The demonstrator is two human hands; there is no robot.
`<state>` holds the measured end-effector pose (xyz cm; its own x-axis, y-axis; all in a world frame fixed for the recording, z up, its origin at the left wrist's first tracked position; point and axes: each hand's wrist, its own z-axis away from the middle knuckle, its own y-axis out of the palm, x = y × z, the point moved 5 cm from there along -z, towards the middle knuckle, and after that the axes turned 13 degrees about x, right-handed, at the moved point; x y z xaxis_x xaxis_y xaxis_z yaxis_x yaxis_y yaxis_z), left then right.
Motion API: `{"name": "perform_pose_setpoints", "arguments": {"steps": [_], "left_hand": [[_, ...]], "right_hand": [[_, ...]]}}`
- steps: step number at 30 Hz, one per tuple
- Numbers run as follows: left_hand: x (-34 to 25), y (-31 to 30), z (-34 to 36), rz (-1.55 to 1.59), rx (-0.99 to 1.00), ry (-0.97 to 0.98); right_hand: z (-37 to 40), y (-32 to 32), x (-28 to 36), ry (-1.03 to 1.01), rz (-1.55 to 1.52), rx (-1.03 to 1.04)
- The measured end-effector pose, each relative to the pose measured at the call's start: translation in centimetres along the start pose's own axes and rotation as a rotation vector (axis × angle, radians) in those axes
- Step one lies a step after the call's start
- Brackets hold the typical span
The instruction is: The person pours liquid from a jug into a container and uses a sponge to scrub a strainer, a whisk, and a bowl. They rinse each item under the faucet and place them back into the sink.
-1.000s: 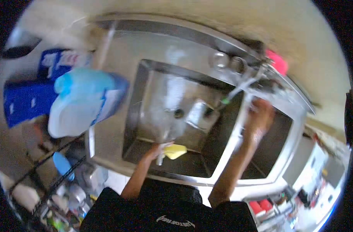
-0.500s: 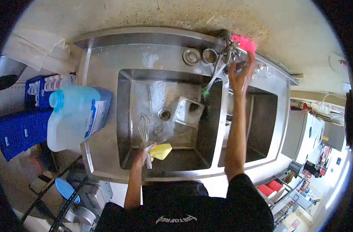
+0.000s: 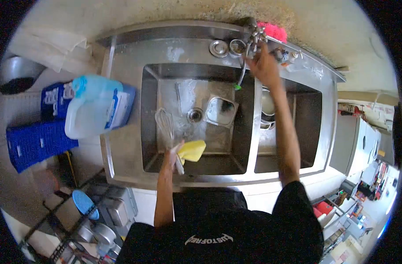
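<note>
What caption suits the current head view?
Left hand holding a wire whisk and yellow sponge or cloth over a steel sink, right hand at the faucet.

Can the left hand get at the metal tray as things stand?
Likely yes: nothing visible blocks the left hand from the tray, though its grip is already taken by the whisk and something yellow.
</note>
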<state>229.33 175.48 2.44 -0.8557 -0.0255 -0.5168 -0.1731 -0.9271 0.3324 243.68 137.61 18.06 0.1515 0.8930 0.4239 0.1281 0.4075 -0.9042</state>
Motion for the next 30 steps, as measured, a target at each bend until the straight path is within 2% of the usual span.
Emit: {"name": "perform_pose_setpoints", "arguments": {"steps": [1, 2, 3, 4, 5, 6, 7, 8, 10, 11, 12, 13, 14, 15, 16, 18, 19, 20, 21, 24, 25, 26, 27, 28, 29, 30], "left_hand": [[0.9, 0.4, -0.8, 0.047, 0.034, -0.046], [1.3, 0.7, -1.3, 0.085, 0.069, -0.088], [1.1, 1.6, -1.3, 0.085, 0.058, -0.085], [0.4, 3.4, -1.4, 0.146, 0.072, -0.031], [0.1, 5.1, -1.5, 0.204, 0.093, 0.018], [0.2, 6.6, -1.7, 0.193, 0.105, 0.012], [0.2, 8.0, -2.0, 0.167, 0.134, 0.033], [0.3, 9.1, -2.1, 0.136, 0.162, 0.053], [4.2, 7.3, -5.1, 0.147, 0.326, 0.151], [3.8, 8.6, -4.3, 0.107, 0.288, 0.149], [3.7, 10.0, -3.8, 0.067, 0.252, 0.148], [4.5, 10.9, -4.5, 0.041, 0.191, 0.139], [4.5, 12.1, -4.2, 0.019, 0.211, 0.134], [4.3, 13.2, -3.6, 0.061, 0.185, 0.178], [4.1, 14.1, -3.3, 0.102, 0.164, 0.221], [5.6, 12.3, -6.4, 0.116, 0.308, 0.259], [6.3, 11.4, -7.8, 0.124, 0.381, 0.276], [6.0, 12.8, -4.5, -0.064, 0.263, 0.274], [7.2, 12.8, -5.1, -0.073, 0.265, 0.269], [7.3, 11.7, -7.3, -0.329, 0.048, 0.346], [7.1, 11.2, -7.6, -0.191, 0.060, 0.288], [7.1, 10.9, -7.7, -0.047, 0.074, 0.230], [8.9, 8.6, -9.5, -0.021, -0.002, 0.173], [10.4, 6.6, -11.5, -0.017, 0.012, 0.188], [12.3, 4.3, -13.6, -0.012, 0.033, 0.054], [13.8, 1.9, -14.8, -0.009, 0.045, -0.086]], "right_hand": [[3.9, 1.0, 2.9, 0.037, -0.087, 0.162], [7.7, 2.9, 5.1, -0.090, -0.381, 0.357], [11.5, 5.4, 7.1, -0.093, -0.463, 0.479], [15.3, 8.2, 8.3, -0.168, -0.605, 0.514], [18.7, 11.0, 8.3, -0.190, -0.613, 0.510], [19.6, 9.8, 10.3, -0.144, -0.801, 0.643], [21.0, 9.6, 10.5, -0.170, -0.579, 0.422], [21.9, 10.0, 9.0, -0.156, -0.582, 0.404], [23.2, 9.9, 5.1, 0.052, -0.658, 0.225], [23.2, 8.7, 3.9, 0.127, -0.649, -0.003], [23.1, 7.0, 3.6, 0.204, -0.586, -0.104], [24.1, 8.6, 3.0, 0.219, -0.676, -0.039], [25.1, 10.3, 2.7, 0.234, -0.763, 0.020], [25.8, 9.6, 4.4, 0.095, -0.658, -0.049], [27.0, 9.9, 5.5, -0.013, -0.757, -0.110], [29.3, 9.2, 5.7, -0.057, -0.770, -0.183], [29.7, 9.5, 4.7, 0.050, -0.958, 0.032], [30.3, 10.1, 4.2, 0.156, -1.143, 0.264], [30.4, 11.6, 2.9, 0.319, -1.172, 0.304], [32.3, 11.4, 4.0, 0.263, -1.289, 0.253], [33.2, 12.8, 3.9, 0.145, -1.277, 0.262], [33.9, 13.0, 3.8, 0.148, -1.280, 0.264], [34.1, 13.4, 3.5, 0.138, -1.285, 0.407], [33.9, 13.5, 3.2, 0.125, -1.282, 0.546], [33.5, 11.2, 3.2, 0.214, -1.209, 0.588], [33.3, 10.3, 2.7, 0.205, -1.208, 0.580]]}}
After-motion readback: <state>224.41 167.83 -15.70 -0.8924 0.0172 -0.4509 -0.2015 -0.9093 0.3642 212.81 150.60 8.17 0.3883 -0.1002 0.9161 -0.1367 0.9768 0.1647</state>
